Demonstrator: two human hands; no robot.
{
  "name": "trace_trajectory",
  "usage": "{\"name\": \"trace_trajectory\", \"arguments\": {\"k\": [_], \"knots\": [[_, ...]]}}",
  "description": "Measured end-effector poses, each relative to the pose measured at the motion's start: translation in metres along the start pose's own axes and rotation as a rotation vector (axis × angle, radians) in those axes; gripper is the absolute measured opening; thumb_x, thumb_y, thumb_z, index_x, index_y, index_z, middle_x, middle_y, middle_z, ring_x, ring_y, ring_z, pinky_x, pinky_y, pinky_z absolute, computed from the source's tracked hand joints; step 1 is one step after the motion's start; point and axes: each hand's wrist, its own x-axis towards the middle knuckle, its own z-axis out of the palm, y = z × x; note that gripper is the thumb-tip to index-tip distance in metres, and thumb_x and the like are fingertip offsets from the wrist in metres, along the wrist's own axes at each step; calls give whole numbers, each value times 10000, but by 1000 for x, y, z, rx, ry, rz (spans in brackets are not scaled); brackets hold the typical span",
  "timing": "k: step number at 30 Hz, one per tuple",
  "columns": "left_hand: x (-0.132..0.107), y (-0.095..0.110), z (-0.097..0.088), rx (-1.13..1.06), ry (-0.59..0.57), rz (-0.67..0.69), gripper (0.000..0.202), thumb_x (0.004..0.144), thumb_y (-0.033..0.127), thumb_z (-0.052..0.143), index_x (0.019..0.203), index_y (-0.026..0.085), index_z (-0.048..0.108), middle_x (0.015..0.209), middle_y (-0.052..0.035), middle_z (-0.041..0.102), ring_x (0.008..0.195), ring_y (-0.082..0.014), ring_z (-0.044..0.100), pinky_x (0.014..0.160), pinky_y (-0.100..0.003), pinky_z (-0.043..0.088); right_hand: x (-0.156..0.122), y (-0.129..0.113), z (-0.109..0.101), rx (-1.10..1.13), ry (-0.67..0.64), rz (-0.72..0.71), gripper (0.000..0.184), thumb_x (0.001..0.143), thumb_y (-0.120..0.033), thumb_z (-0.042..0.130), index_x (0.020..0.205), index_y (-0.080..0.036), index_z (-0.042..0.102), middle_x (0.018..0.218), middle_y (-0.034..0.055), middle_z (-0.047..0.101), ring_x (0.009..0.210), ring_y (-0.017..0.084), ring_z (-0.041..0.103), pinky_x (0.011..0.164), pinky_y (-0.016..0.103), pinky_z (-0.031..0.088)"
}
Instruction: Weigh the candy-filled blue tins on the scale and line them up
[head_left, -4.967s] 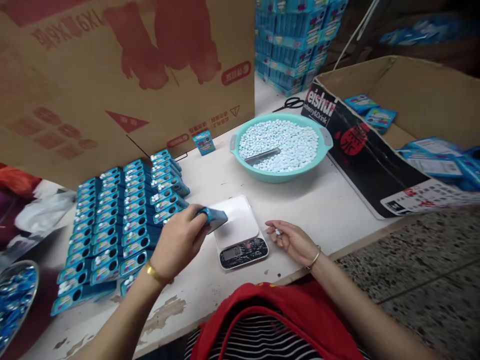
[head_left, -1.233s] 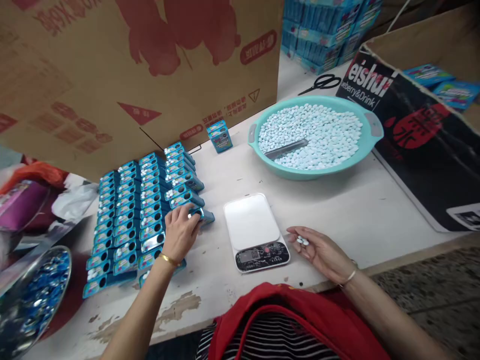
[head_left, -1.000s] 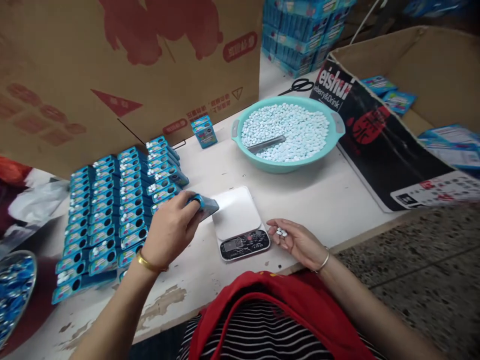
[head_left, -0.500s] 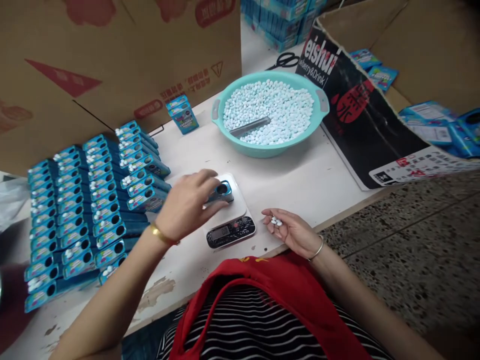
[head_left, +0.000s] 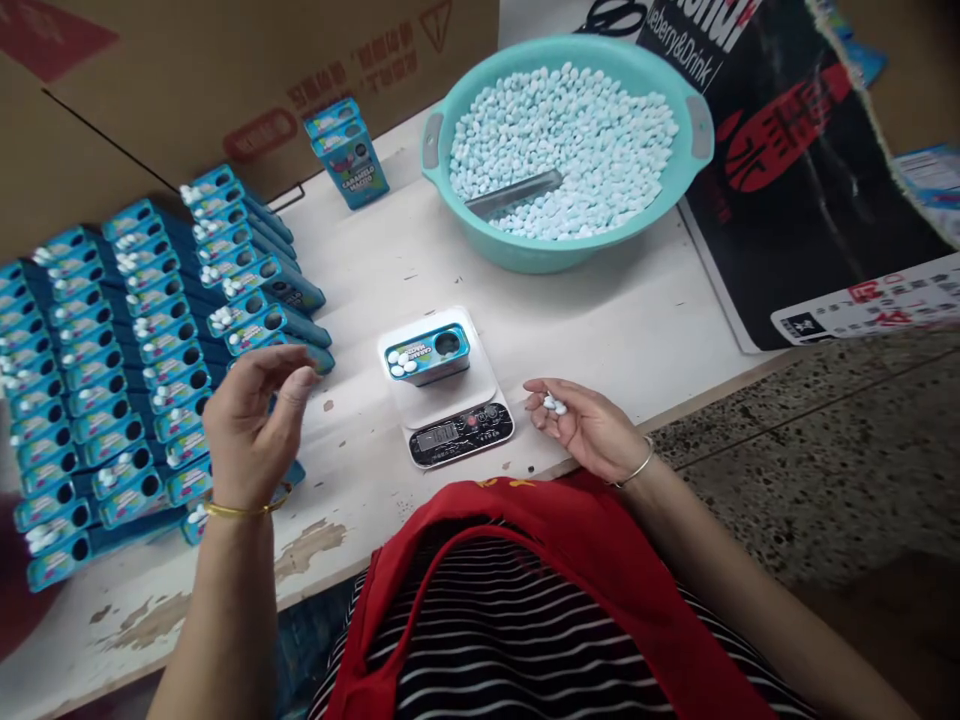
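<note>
On the white kitchen scale [head_left: 480,375] stands a blue candy tin [head_left: 427,352], its round opening showing on top and several white candies lying on its lid. Digits show on the scale's display. My left hand [head_left: 259,425] is off the scale, beside the rows of tins, with thumb and fingers apart and nothing visible between them. My right hand [head_left: 592,430] is palm up to the right of the scale, its fingers half curled around a few small white candies [head_left: 555,404].
Rows of blue tins [head_left: 169,355], many with candies on top, fill the left side. A turquoise basin [head_left: 517,258] of candies holds a metal scoop [head_left: 517,192]. Two tins [head_left: 349,155] stand by a large carton [head_left: 180,80]. A black-printed box [head_left: 780,200] is at right.
My left hand has let go of the tin on the scale and moved left to the rows. The display reading has changed. My right hand still holds candies, and the view has shifted closer.
</note>
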Motion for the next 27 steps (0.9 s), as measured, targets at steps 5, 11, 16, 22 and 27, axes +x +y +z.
{"name": "trace_trajectory", "arguments": {"k": [5, 11, 16, 22, 27], "knots": [[-1, -7, 13, 45, -54, 49, 285, 844, 351, 608, 1091, 210, 595, 964, -28, 637, 861, -150, 621, 810, -347, 534, -2, 0, 5, 1, -19, -5, 221, 791, -312, 631, 905, -126, 671, 750, 21, 612, 612, 79, 537, 503, 194, 392], [-3, 4, 28, 100, -103, 228, 383, 808, 343, 653, 1153, 208, 556, 995, -43, 626, 830, -146, 599, 728, -301, 509, -5, 4, 15, 27, -60, 19, 220, 811, -299, 617, 931, -122, 667, 762, 26, 621, 624, 80, 552, 527, 192, 417], [-10, -5, 52, 129, -137, 312, 791, 702, 450, 740, 1365, 223, 372, 1232, -117, 564, 1082, -247, 550, 821, -375, 486, -1, 8, 41, 138, -165, 131, 222, 861, -283, 569, 960, -98, 641, 761, 41, 627, 623, 80, 574, 534, 177, 426], [11, -12, 84, 109, -211, 357, 448, 828, 351, 614, 1240, 230, 488, 1120, -75, 630, 995, -218, 585, 835, -366, 433, 10, 0, 83, 388, -160, 235, 329, 954, -353, 398, 826, -117, 590, 686, 50, 619, 581, 99, 579, 510, 187, 424], [54, 34, 76, 427, -106, 770, 353, 836, 195, 565, 1184, 255, 553, 1082, -65, 647, 933, -212, 567, 787, -366, 350, 19, -35, 113, 647, 7, 66, 326, 970, -313, 353, 781, -154, 565, 620, 9, 602, 526, 106, 560, 502, 211, 447]]}}
